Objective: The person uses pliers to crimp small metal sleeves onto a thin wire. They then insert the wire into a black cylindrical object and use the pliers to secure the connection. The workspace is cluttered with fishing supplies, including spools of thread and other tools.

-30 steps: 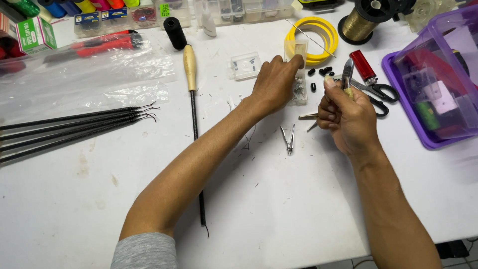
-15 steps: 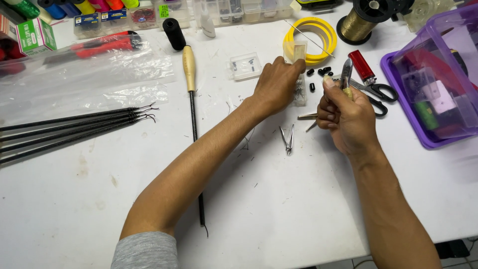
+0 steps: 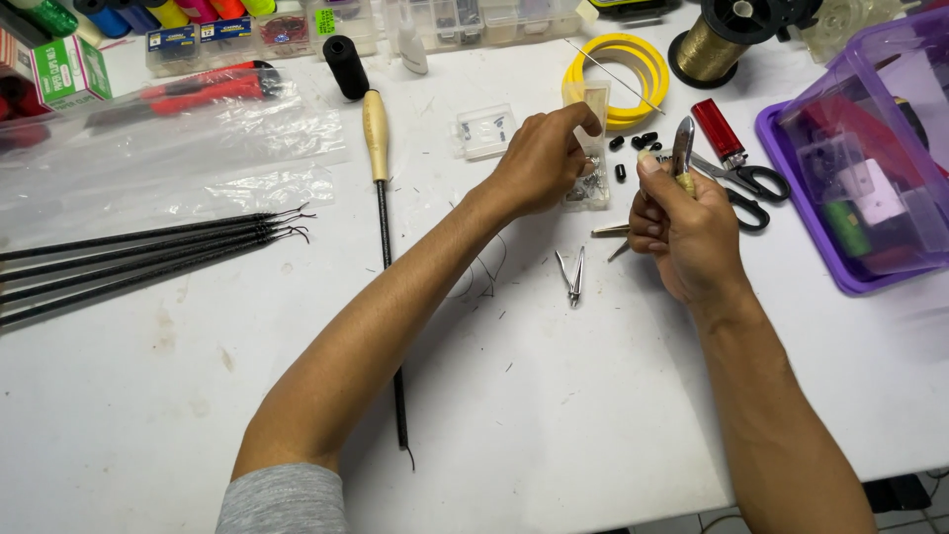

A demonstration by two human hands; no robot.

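Clear plastic compartment box (image 3: 594, 148) being pinched by left hand (image 3: 542, 161); right hand (image 3: 684, 229) gripping metal pliers (image 3: 682, 148), possibly a thin rod too, beside black beads (image 3: 636, 145).

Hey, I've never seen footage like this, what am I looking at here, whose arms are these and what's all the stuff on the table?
There is no machine here: these are one person's two bare arms, filmed by a camera worn on their head, looking down at a white table.

The left hand reaches into a small clear plastic box of tiny metal parts. The right hand holds a small metal plier-like tool upright.

Between the hands lie small metal tweezers. Nearby are little black beads, black-handled scissors, a red lighter, a yellow coil and a spool of gold thread. A long wooden-handled needle tool and thin black rods lie to the left, and a purple bin sits on the right.
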